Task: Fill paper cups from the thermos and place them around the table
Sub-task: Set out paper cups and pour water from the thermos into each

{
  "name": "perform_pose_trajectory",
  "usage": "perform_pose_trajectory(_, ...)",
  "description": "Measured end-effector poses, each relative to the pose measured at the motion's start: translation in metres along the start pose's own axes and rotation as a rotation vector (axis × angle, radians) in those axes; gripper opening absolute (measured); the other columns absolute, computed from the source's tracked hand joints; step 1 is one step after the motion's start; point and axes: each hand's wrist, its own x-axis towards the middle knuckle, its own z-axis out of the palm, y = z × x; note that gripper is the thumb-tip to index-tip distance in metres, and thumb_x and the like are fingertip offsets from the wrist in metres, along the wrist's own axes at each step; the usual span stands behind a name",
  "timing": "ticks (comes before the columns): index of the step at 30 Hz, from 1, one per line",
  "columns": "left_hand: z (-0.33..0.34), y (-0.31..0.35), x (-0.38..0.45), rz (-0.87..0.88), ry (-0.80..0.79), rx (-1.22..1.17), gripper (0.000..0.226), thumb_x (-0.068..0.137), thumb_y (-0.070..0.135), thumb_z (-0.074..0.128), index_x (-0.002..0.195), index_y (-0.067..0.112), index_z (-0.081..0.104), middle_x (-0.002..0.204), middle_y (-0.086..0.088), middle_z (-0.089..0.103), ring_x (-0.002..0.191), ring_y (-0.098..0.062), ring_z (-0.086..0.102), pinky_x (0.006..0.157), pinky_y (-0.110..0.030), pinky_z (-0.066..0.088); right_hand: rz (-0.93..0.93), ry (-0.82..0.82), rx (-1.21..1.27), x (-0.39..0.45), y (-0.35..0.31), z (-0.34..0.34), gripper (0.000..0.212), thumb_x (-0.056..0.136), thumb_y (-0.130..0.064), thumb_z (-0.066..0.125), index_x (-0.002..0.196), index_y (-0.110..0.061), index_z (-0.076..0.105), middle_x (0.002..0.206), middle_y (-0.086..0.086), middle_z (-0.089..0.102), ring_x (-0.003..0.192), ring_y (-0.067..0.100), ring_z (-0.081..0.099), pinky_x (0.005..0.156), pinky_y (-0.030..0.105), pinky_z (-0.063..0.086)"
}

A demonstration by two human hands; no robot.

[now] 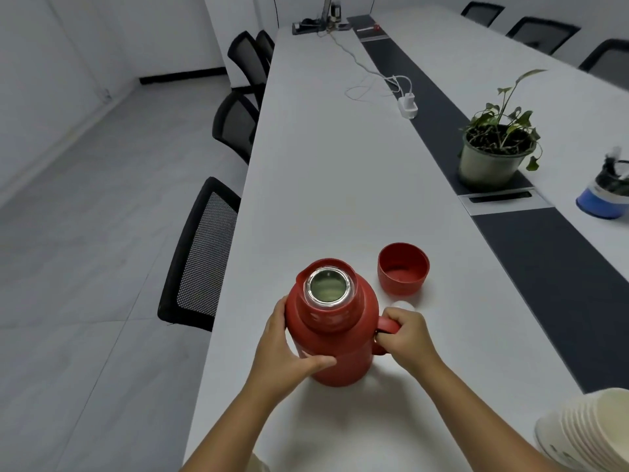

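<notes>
**Operator:** Checking the grip before the pour. What do you read?

**Manual:** Your right hand (403, 335) has its fingers curled round the red handle (388, 327) of the thermos (335, 332). Your left hand (289, 349) cups the left wall of the body, thumb across the front. Both hands are holding the thermos; neither is free.

**Operator:** Where does the thermos stand?

**Manual:** It stands upright on the white table (340, 185), near your edge, with its long axis vertical. The mouth (328, 284) is uncovered. The spout lip points away from you and slightly left, opposite the handle.

**Operator:** And the cups?

**Manual:** The stack of paper cups (592, 434) lies on its side at your lower right, well apart from the thermos and on the handle side. No single cup stands in front of the spout. The red lid cup (403, 269) sits mouth up just beside the thermos, to its right. A small white object (403, 305) shows behind your right hand; you cannot tell what it is.

**Operator:** What does the next move turn on?

**Manual:** In my judgement, on that mismatch. The spout faces away from the stack, so a cup must be set ahead of the spout before you tilt. Your right hand is nearer the stack, yet it carries the handle.
</notes>
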Motion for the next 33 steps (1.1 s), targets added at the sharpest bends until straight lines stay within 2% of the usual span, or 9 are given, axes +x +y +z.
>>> perform_pose_trajectory(4, 0.002, 0.004, -0.007, -0.003, -0.004, 0.036, 0.086, 0.045, 0.037, 0.080, 0.118, 0.046, 0.035, 0.119, 0.024, 0.050, 0.112, 0.006, 0.047, 0.087, -0.005, 0.038, 0.011, -0.070, -0.032, -0.001, -0.007, -0.005, 0.037, 0.060, 0.017, 0.048, 0.045, -0.015, 0.038, 0.058, 0.011, 0.031, 0.059, 0.026, 0.039, 0.056, 0.062, 0.046)
perform_pose_trajectory(8, 0.019, 0.012, -0.031, -0.069, 0.140, 0.151, 0.075, 0.066, 0.021, 0.078, 0.127, 0.025, 0.035, 0.126, 0.006, 0.046, 0.119, -0.012, 0.043, 0.077, -0.002, 0.032, -0.098, -0.189, -0.261, -0.020, -0.019, -0.027, 0.022, 0.074, -0.001, 0.059, 0.073, -0.022, 0.051, 0.082, 0.009, 0.052, 0.076, 0.025, 0.051, 0.065, 0.024, 0.044)
perform_pose_trajectory(10, 0.034, 0.015, -0.053, -0.143, 0.229, 0.188, 0.079, 0.072, 0.020, 0.074, 0.136, 0.012, 0.029, 0.138, -0.003, 0.032, 0.127, -0.019, 0.036, 0.093, -0.011, 0.028, -0.146, -0.113, -0.188, -0.044, -0.020, -0.047, 0.021, 0.080, -0.002, 0.059, 0.090, -0.019, 0.055, 0.093, 0.001, 0.056, 0.087, 0.017, 0.056, 0.071, 0.012, 0.042)
perform_pose_trajectory(13, 0.064, 0.015, -0.092, -0.095, 0.228, 0.128, 0.068, 0.076, 0.011, 0.070, 0.134, 0.009, 0.034, 0.133, 0.000, 0.028, 0.127, -0.017, 0.035, 0.102, -0.020, 0.028, -0.285, 0.075, -0.127, -0.090, -0.020, -0.089, 0.023, 0.082, -0.005, 0.058, 0.085, -0.028, 0.055, 0.092, -0.007, 0.059, 0.090, 0.003, 0.055, 0.076, 0.003, 0.042)
perform_pose_trajectory(15, 0.088, 0.013, -0.114, -0.071, 0.124, 0.113, 0.057, 0.079, 0.010, 0.066, 0.130, 0.011, 0.040, 0.132, 0.004, 0.029, 0.126, -0.011, 0.033, 0.102, -0.017, 0.026, -0.371, 0.106, -0.247, -0.121, -0.015, -0.120, 0.010, 0.082, -0.033, 0.052, 0.084, -0.024, 0.057, 0.091, -0.007, 0.061, 0.093, -0.009, 0.052, 0.082, 0.002, 0.038)
perform_pose_trajectory(18, 0.125, 0.016, -0.129, -0.016, -0.060, 0.108, 0.045, 0.084, 0.014, 0.061, 0.126, 0.014, 0.045, 0.132, 0.006, 0.034, 0.126, -0.011, 0.036, 0.105, -0.022, 0.032, -0.385, 0.183, -0.409, -0.154, -0.006, -0.161, 0.050, 0.084, -0.053, 0.040, 0.082, -0.009, 0.063, 0.090, -0.003, 0.061, 0.097, -0.016, 0.048, 0.087, 0.005, 0.035)
perform_pose_trajectory(24, 0.198, 0.055, -0.121, 0.140, -0.249, 0.078, 0.045, 0.086, 0.021, 0.058, 0.128, 0.018, 0.042, 0.132, 0.007, 0.038, 0.124, -0.007, 0.038, 0.104, -0.023, 0.035, -0.166, 0.297, -0.665, -0.166, 0.021, -0.215, 0.021, 0.073, -0.006, 0.069, 0.092, 0.003, 0.065, 0.108, 0.020, 0.060, 0.106, 0.039, 0.050, 0.083, 0.036, 0.038)
perform_pose_trajectory(30, 0.244, 0.093, -0.095, 0.074, -0.439, 0.046, 0.075, 0.077, 0.040, 0.068, 0.138, 0.030, 0.024, 0.128, 0.023, 0.026, 0.122, 0.001, 0.032, 0.100, -0.013, 0.030, -0.140, 0.188, -0.558, -0.167, 0.048, -0.237, 0.026, 0.065, -0.001, 0.076, 0.090, -0.006, 0.068, 0.115, 0.011, 0.059, 0.104, 0.023, 0.049, 0.085, 0.038, 0.042)
perform_pose_trajectory(33, 0.251, 0.103, -0.088, 0.096, -0.521, -0.013, 0.070, 0.068, 0.038, 0.072, 0.121, 0.049, 0.028, 0.123, 0.031, 0.033, 0.112, 0.016, 0.035, 0.089, 0.002, 0.029, -0.194, 0.219, -0.565, -0.168, 0.057, -0.240, 0.025, 0.062, 0.007, 0.075, 0.083, -0.005, 0.070, 0.104, 0.013, 0.064, 0.093, 0.027, 0.059, 0.076, 0.032, 0.044)
